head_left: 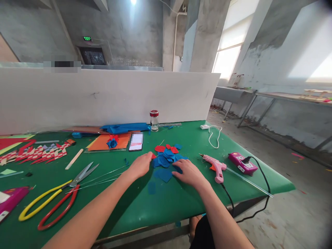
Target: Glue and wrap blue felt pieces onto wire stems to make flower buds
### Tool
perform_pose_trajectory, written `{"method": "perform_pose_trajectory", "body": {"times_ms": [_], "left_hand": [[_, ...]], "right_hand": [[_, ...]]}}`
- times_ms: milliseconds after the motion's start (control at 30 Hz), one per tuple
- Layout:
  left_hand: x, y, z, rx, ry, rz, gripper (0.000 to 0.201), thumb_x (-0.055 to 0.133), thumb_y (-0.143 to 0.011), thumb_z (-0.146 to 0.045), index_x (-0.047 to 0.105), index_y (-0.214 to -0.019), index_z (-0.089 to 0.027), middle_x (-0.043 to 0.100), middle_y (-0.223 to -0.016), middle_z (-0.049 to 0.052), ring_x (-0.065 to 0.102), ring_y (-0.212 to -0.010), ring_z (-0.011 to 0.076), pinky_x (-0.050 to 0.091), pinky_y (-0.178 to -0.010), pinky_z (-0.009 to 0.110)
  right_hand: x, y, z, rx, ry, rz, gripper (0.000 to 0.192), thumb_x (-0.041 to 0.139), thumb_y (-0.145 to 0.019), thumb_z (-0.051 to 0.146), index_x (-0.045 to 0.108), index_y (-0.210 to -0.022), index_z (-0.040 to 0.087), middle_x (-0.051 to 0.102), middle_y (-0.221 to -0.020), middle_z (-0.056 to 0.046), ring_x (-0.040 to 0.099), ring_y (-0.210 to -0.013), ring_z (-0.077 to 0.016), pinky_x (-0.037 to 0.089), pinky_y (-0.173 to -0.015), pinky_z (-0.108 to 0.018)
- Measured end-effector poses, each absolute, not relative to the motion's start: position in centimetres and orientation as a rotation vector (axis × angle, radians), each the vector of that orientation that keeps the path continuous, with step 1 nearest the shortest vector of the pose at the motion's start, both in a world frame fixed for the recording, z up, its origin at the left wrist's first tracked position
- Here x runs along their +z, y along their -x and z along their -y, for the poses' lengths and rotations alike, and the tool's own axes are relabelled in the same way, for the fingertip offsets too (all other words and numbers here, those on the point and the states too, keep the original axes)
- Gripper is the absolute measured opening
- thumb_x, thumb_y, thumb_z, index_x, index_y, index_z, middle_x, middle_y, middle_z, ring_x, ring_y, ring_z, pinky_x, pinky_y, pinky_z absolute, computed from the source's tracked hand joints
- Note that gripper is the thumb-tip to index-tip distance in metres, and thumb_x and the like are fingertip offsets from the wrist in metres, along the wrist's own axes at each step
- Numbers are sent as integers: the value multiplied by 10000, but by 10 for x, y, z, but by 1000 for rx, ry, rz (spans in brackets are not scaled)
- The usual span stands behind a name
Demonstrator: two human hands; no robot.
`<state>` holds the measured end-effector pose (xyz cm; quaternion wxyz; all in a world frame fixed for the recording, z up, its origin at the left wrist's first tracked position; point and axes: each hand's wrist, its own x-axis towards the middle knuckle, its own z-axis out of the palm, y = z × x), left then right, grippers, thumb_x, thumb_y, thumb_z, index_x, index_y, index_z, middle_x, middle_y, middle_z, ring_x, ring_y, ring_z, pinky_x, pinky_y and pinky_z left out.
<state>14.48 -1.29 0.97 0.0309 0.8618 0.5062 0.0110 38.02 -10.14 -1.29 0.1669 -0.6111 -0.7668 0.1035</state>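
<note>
Under right hand (188, 174), blue paper pieces (166, 160) partly hidden.

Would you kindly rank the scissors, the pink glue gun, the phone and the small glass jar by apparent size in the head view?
1. Scissors, clearly largest, though nearest the camera.
2. Pink glue gun.
3. Phone.
4. Small glass jar, though farthest away.
Glue gun and phone look close, so their order is unsure.

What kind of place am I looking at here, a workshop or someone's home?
Most likely a craft workbench in a bare industrial hall. A green table holds cut blue and red paper pieces, a pink hot glue gun and large scissors. Raw concrete walls and columns stand behind, with more metal tables.
</note>
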Motion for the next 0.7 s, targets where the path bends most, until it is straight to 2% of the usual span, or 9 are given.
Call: {"method": "perform_pose_trajectory", "body": {"times_ms": [133,233,333,400,467,633,700], "left_hand": [[12,-162,6,200,-2697,-1451,161,301,-970,-194,460,-958,-217,668,-915,104,651,-834,242,394,-666,308],[14,-170,-11,243,-2689,-1453,150,307,-969,-179,454,-967,-208,669,-899,108,650,-810,247,389,-651,310],[13,-179,-16,248,-2702,-1381,106,370,-963,-202,472,-940,-221,677,-892,72,651,-824,227,406,-670,294],[14,-180,-7,296,-2726,-1331,134,354,-965,-197,484,-939,-221,672,-916,74,642,-865,229,416,-709,305],[17,-173,8,375,-2753,-1298,186,308,-965,-176,489,-940,-211,655,-940,93,619,-910,246,415,-749,334],[19,-136,34,749,-2781,-1243,204,337,-965,-238,488,-829,-218,614,-887,72,562,-872,234,418,-762,345],[18,-124,33,801,-2754,-1258,196,359,-957,-246,491,-814,-221,612,-870,61,555,-850,223,420,-746,334]], "right_hand": [[-6,-372,97,239,1714,2072,314,600,-888,334,686,-1165,213,678,-1121,-108,609,-1055,-264,433,-906,-346],[-3,-367,101,424,1490,2196,223,603,-887,336,732,-1043,243,718,-1004,-51,647,-943,-221,455,-830,-298],[-5,-356,103,477,1317,2339,239,657,-852,312,741,-1057,221,720,-1058,-58,643,-973,-225,451,-879,-314],[-5,-350,103,383,1358,2324,281,677,-835,281,732,-1094,186,701,-1122,-98,624,-1040,-251,435,-931,-349],[-2,-352,101,369,1382,2246,271,649,-855,275,728,-1099,186,704,-1118,-97,627,-1042,-242,447,-917,-336],[15,-408,110,338,1522,1826,257,522,-913,340,740,-983,225,742,-984,-43,662,-866,-198,474,-752,-284],[19,-442,121,242,1710,1594,304,510,-894,410,734,-898,204,729,-793,-36,635,-686,-189,451,-644,-282]]}}
